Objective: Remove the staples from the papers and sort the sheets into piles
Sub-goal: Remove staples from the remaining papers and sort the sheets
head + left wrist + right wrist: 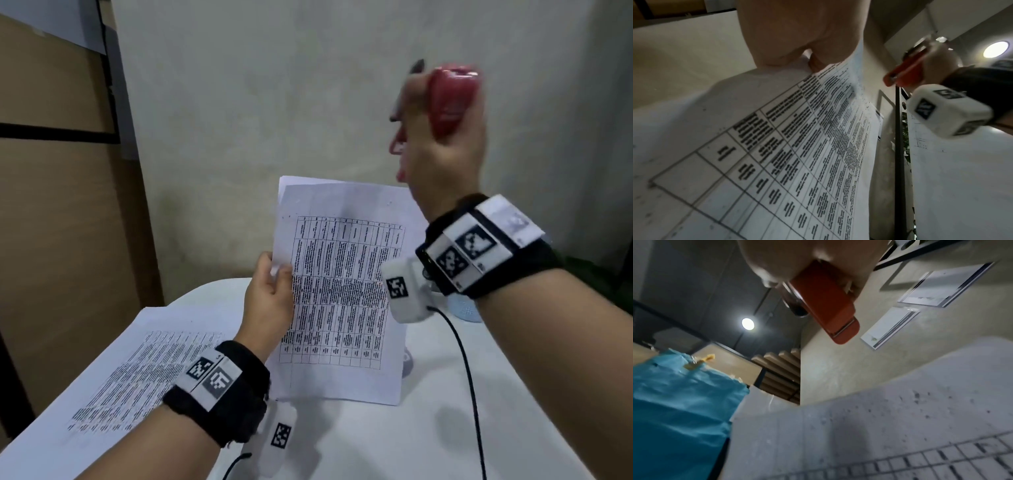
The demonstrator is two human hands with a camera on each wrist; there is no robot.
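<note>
My left hand [270, 291] pinches the left edge of a few printed sheets [342, 284] with a table grid, holding them upright above the white table [376, 428]. The left wrist view shows the same sheets [787, 154] under my thumb and fingers [797, 35]. My right hand [442, 137] is raised above and to the right of the sheets, gripping a red stapler [448, 99] together with a dark pen [407, 92]. In the right wrist view the stapler [826, 305] juts out from my hand over the top of the sheets [879, 426].
A pile of printed sheets [137, 370] lies flat on the table at the left. A brown board [61, 240] leans against the wall on the left. A black cable [469, 377] runs across the table at right. A small pale round object [464, 310] sits behind my right wrist.
</note>
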